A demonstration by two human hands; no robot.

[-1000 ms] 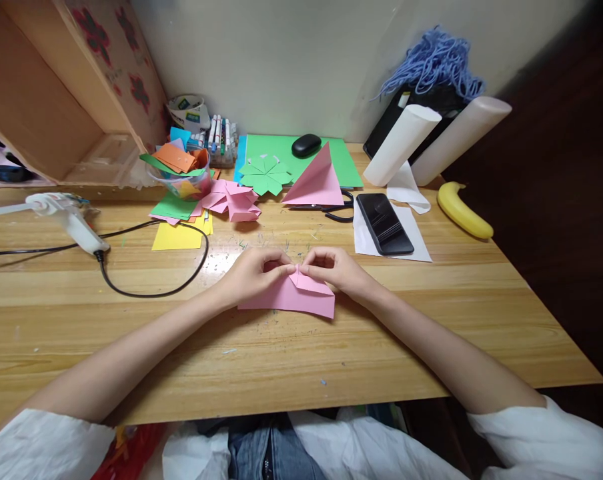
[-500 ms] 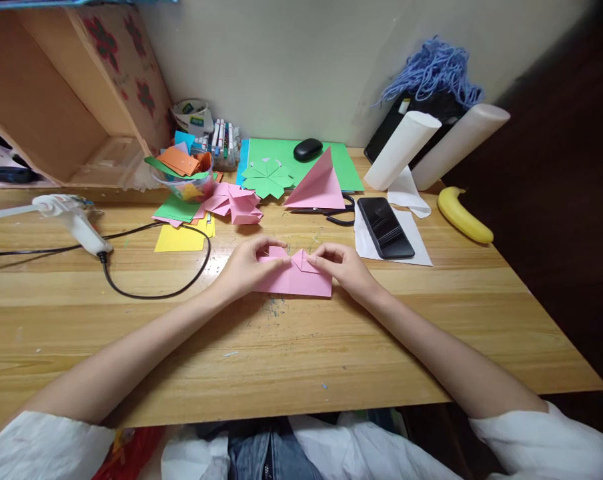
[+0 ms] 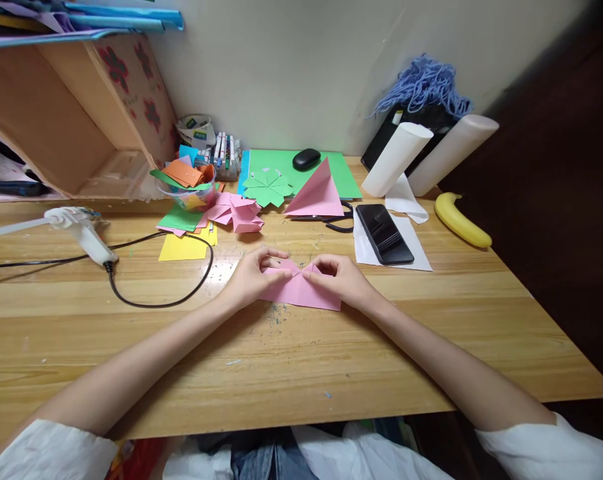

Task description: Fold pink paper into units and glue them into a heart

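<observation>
A folded sheet of pink paper (image 3: 304, 294) is held just over the wooden desk, in the middle of the head view. My left hand (image 3: 255, 273) pinches its left part, thumb in front and fingers behind. On the other side my right hand (image 3: 339, 277) pinches the upper right part, the thumb pressing near the centre of the top edge. Both thumb tips come close together there, beside a small fold. The fingers behind the paper are partly hidden. Beyond the hands lie a folded pink paper shape (image 3: 235, 212) and a standing pink paper triangle (image 3: 317, 193).
Black-handled scissors (image 3: 339, 225) lie under the triangle. A phone (image 3: 384, 233) rests on white paper, with a banana (image 3: 461, 220) to its right. At left are a white glue gun (image 3: 81, 233) with a black cable and a tub of paper scraps (image 3: 189, 193). Paper rolls (image 3: 399, 159) lean behind.
The small pointed flap at the paper's top edge looks less upright, and both thumbs have come closer together at the centre. The whole view has shifted slightly, showing more of the shelf top.
</observation>
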